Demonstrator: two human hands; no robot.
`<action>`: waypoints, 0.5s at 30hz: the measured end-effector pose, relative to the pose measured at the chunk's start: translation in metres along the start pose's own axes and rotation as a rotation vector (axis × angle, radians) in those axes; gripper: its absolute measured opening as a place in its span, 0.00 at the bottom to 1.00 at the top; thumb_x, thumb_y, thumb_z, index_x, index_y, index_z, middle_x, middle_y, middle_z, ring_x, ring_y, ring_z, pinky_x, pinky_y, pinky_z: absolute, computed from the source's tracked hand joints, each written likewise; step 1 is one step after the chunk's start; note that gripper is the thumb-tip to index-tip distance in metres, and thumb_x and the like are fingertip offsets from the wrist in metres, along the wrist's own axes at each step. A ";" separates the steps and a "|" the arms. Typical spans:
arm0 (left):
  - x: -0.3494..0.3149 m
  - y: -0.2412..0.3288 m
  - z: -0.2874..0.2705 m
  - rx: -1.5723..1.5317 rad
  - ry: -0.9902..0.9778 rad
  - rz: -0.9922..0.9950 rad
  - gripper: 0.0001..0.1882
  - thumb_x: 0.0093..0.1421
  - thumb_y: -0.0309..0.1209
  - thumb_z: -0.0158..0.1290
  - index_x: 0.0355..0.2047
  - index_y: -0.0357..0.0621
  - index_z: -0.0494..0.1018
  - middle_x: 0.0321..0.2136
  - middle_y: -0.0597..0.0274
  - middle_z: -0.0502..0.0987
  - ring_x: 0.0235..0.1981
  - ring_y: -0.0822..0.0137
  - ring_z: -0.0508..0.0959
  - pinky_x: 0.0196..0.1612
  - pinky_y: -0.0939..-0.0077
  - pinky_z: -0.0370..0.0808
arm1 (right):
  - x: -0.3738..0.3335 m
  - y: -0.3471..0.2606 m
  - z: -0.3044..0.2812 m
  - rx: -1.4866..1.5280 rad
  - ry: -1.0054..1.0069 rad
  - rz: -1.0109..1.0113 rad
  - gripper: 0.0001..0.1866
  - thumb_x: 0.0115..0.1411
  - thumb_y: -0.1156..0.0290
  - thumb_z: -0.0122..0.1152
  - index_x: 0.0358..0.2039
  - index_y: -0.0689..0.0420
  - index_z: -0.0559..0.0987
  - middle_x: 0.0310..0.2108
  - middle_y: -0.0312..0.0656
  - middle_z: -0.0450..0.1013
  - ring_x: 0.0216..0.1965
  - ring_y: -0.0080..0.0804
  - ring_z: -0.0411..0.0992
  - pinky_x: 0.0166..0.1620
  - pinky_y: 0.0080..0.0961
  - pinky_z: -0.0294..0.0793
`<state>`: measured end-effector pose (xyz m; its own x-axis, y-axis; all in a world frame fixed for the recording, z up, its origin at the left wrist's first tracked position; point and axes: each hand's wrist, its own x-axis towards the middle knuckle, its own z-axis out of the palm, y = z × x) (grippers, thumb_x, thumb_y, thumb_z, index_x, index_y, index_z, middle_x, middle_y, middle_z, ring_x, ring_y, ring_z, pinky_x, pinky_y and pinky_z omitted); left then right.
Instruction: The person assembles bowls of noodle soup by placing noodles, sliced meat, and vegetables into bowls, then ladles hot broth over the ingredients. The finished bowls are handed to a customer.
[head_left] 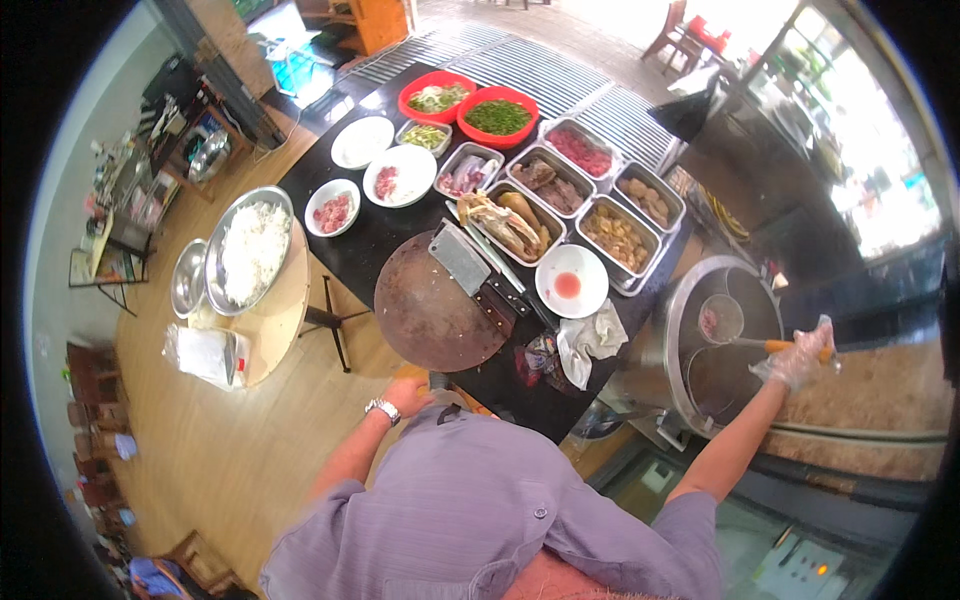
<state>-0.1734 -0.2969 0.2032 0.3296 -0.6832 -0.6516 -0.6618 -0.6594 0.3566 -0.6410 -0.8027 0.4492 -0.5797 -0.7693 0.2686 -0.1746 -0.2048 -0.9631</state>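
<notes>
My right hand (pixel 798 357), in a clear plastic glove, is closed around the wooden handle of a strainer (pixel 720 319). Its round bowl, with some pinkish bits in it, hangs over a large steel pot (pixel 660 350) on the right. My left hand (pixel 408 394), with a metal watch on the wrist, is at my waist beside the near edge of a round chopping board (pixel 425 325); its fingers are mostly hidden. A broad cleaver (pixel 459 262) lies across the board's right side, its dark handle toward me, next to other knives.
Steel trays of meat (pixel 578 150), red bowls (pixel 497 117) of chopped greens and white bowls (pixel 571 282) cover the black table (pixel 345 255). A crumpled cloth (pixel 592 343) lies near its right edge. Left, a round stool (pixel 283 310) bears a large steel basin (pixel 212 265) of white food.
</notes>
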 end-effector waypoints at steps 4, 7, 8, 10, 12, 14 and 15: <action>-0.006 0.072 -0.079 -0.539 -0.037 0.308 0.24 0.65 0.44 0.60 0.54 0.40 0.79 0.35 0.54 0.85 0.37 0.62 0.84 0.41 0.66 0.79 | -0.049 -0.056 0.041 0.109 -0.039 -0.123 0.24 0.64 0.54 0.68 0.49 0.62 0.78 0.36 0.43 0.74 0.37 0.33 0.73 0.42 0.33 0.75; 0.007 0.120 -0.137 -0.914 -0.160 0.501 0.20 0.69 0.41 0.57 0.53 0.39 0.79 0.30 0.67 0.79 0.31 0.77 0.76 0.35 0.76 0.76 | -0.124 -0.100 0.094 0.287 -0.138 -0.189 0.18 0.63 0.65 0.70 0.46 0.65 0.79 0.34 0.43 0.75 0.33 0.29 0.74 0.36 0.26 0.75; 0.016 0.131 -0.158 -0.988 -0.161 0.625 0.18 0.71 0.40 0.55 0.50 0.38 0.79 0.30 0.70 0.77 0.30 0.79 0.74 0.34 0.78 0.75 | -0.158 -0.112 0.119 0.371 -0.195 -0.225 0.16 0.63 0.68 0.70 0.45 0.66 0.80 0.34 0.43 0.75 0.32 0.28 0.74 0.34 0.23 0.75; 0.044 0.143 -0.213 -0.949 -0.163 0.762 0.17 0.73 0.42 0.53 0.43 0.39 0.78 0.29 0.71 0.73 0.29 0.78 0.73 0.34 0.78 0.75 | -0.229 -0.132 0.175 0.472 -0.246 -0.206 0.10 0.65 0.72 0.66 0.43 0.64 0.80 0.34 0.44 0.76 0.31 0.28 0.75 0.31 0.24 0.76; 0.073 0.145 -0.266 -1.077 -0.049 0.827 0.17 0.74 0.44 0.51 0.38 0.42 0.77 0.29 0.72 0.74 0.30 0.79 0.73 0.35 0.80 0.75 | -0.310 -0.142 0.223 0.597 -0.475 -0.290 0.06 0.67 0.75 0.61 0.41 0.64 0.80 0.36 0.44 0.77 0.31 0.28 0.75 0.31 0.24 0.77; 0.101 0.129 -0.320 -1.357 -0.131 0.714 0.19 0.73 0.48 0.51 0.39 0.44 0.78 0.32 0.72 0.77 0.31 0.80 0.75 0.36 0.82 0.75 | -0.387 -0.148 0.275 0.615 -0.658 -0.537 0.04 0.65 0.78 0.60 0.39 0.62 0.80 0.36 0.44 0.78 0.32 0.31 0.76 0.34 0.27 0.79; 0.114 0.110 -0.344 -1.453 -0.156 0.724 0.21 0.73 0.50 0.52 0.40 0.44 0.78 0.33 0.71 0.78 0.32 0.80 0.75 0.36 0.82 0.75 | -0.422 -0.150 0.298 0.512 -0.722 -0.845 0.03 0.63 0.78 0.60 0.38 0.61 0.80 0.36 0.44 0.78 0.33 0.33 0.77 0.35 0.29 0.80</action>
<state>0.0228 -0.5555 0.3985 0.1222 -0.9873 -0.1020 0.5464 -0.0189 0.8373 -0.1332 -0.6278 0.4760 0.1678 -0.4049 0.8988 0.1457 -0.8916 -0.4288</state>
